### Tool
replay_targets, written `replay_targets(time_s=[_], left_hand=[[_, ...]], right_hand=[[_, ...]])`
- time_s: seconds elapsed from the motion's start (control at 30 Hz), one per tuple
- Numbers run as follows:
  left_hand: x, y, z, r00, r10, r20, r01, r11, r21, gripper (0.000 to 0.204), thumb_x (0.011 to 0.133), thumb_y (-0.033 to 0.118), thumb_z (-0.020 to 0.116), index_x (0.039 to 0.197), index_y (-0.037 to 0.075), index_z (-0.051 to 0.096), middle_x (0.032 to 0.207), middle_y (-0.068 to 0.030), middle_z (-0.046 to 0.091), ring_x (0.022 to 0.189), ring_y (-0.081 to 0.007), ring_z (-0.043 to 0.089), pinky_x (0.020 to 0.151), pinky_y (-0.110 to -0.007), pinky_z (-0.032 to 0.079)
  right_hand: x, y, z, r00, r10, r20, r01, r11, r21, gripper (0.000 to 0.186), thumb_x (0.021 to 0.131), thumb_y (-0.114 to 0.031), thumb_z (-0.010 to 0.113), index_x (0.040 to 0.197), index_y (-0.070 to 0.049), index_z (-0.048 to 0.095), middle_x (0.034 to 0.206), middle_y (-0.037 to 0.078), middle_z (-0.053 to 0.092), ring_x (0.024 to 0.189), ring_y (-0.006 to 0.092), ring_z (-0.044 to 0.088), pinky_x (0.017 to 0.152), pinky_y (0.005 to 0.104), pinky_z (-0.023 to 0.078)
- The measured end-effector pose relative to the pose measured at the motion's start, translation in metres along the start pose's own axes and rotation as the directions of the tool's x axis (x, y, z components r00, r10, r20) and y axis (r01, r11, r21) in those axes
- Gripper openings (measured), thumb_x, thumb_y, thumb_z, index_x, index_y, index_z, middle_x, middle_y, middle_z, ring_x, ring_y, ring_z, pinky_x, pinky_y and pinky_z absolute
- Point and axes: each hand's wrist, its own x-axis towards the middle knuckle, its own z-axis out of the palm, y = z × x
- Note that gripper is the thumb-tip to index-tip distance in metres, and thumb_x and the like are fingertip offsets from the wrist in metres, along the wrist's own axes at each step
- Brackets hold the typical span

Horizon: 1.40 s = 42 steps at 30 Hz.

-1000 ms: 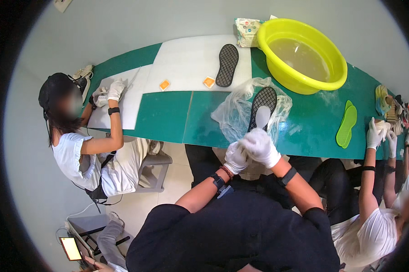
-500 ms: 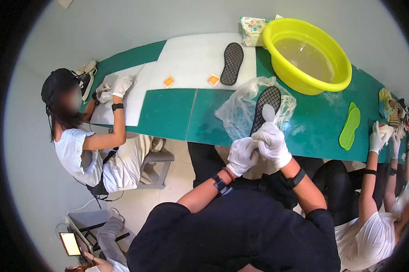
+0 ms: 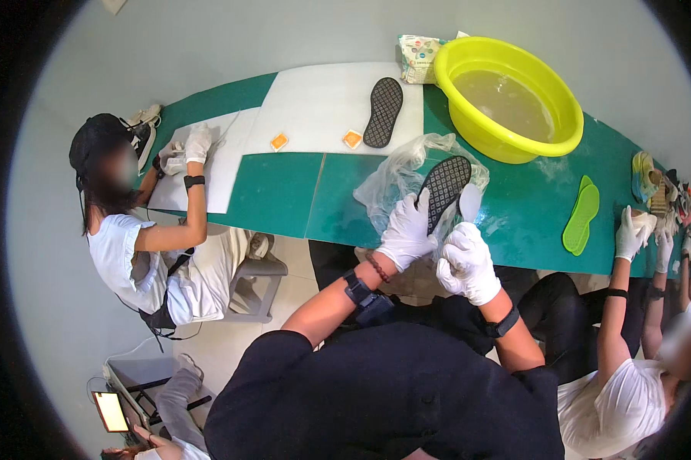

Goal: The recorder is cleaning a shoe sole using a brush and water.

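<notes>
A black shoe sole (image 3: 446,185) with a pale diamond pattern is tilted up over the table's near edge. My left hand (image 3: 407,231), in a white glove, grips it along its lower left side. Just right of the sole, my gloved right hand (image 3: 469,265) is closed around a tool with a white oval head (image 3: 471,202); the fingers hide its handle. The oval head looks apart from or barely beside the sole; I cannot tell if they touch. Behind the sole lies a crumpled clear plastic bag (image 3: 384,184).
A yellow-green basin (image 3: 460,115) of cloudy water stands at the back right beside a packet (image 3: 419,60). Green insoles (image 3: 582,216) lie right. Another black sole (image 3: 384,113) and two orange squares (image 3: 352,139) rest on a white sheet (image 3: 307,100). Co-workers sit left and right.
My left hand has moved up onto the sole's side. My right hand has drawn down and right, taking the white oval head off the front of the sole to its right.
</notes>
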Motion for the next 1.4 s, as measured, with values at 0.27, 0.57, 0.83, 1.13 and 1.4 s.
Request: replay_targets(time_s=[0.27, 0.57, 0.83, 1.13, 1.4], left_hand=[[0.002, -0.059, -0.041, 0.904, 0.427, -0.012, -0.426, 0.902, -0.072, 0.076, 0.07, 0.006, 0.063, 0.144, 0.006, 0.046, 0.131, -0.0204, 0.055, 0.118, -0.0417, 0.053, 0.107, -0.046, 0.043], [-0.057, -0.075, -0.035, 0.918, 0.261, -0.3, -0.279, 0.96, -0.02, 0.035, 0.084, 0.008, 0.063, 0.118, 0.005, 0.066, 0.121, -0.014, 0.066, 0.112, -0.0348, 0.062, 0.1, -0.045, 0.049], [-0.064, -0.1, 0.005, 0.894, 0.229, -0.384, -0.237, 0.971, 0.028, 0.04, 0.08, 0.017, 0.068, 0.119, 0.007, 0.069, 0.125, -0.0105, 0.068, 0.119, -0.03, 0.063, 0.099, -0.04, 0.052], [-0.074, -0.09, 0.015, 0.824, -0.143, -0.549, -0.224, 0.807, -0.546, 0.031, 0.077, 0.018, 0.07, 0.107, 0.008, 0.075, 0.113, -0.0119, 0.073, 0.107, -0.0301, 0.07, 0.092, -0.041, 0.055], [-0.059, -0.083, 0.008, 0.833, 0.103, -0.544, -0.123, 0.992, 0.0, 0.024, 0.069, 0.006, 0.063, 0.089, 0.009, 0.076, 0.096, -0.0119, 0.074, 0.093, -0.0305, 0.072, 0.083, -0.042, 0.057]], right_hand=[[-0.005, 0.001, -0.009, 0.998, 0.01, 0.059, -0.009, 1.0, -0.024, 0.016, 0.066, -0.009, 0.067, 0.066, -0.008, 0.051, 0.072, 0.009, 0.047, 0.072, 0.0318, 0.05, 0.067, 0.0428, 0.045], [0.017, -0.021, 0.043, 0.915, -0.25, 0.318, 0.224, 0.968, 0.115, 0.015, 0.079, -0.02, 0.065, 0.079, -0.008, 0.055, 0.083, 0.011, 0.049, 0.082, 0.0317, 0.053, 0.081, 0.0437, 0.044], [0.022, 0.006, 0.112, 0.821, -0.407, 0.402, 0.407, 0.909, 0.088, 0.029, 0.084, -0.036, 0.066, 0.079, -0.008, 0.059, 0.077, 0.009, 0.057, 0.076, 0.0281, 0.06, 0.072, 0.0411, 0.048], [0.042, -0.017, 0.14, 0.873, -0.363, 0.326, 0.294, 0.924, 0.243, 0.045, 0.08, -0.046, 0.06, 0.066, -0.003, 0.064, 0.079, 0.022, 0.058, 0.089, 0.0491, 0.059, 0.083, 0.0666, 0.044], [0.026, 0.032, 0.085, 0.946, -0.046, 0.322, 0.056, 0.998, -0.022, 0.028, 0.076, -0.018, 0.061, 0.05, -0.01, 0.053, 0.05, 0.011, 0.052, 0.047, 0.0325, 0.054, 0.051, 0.0466, 0.044]])
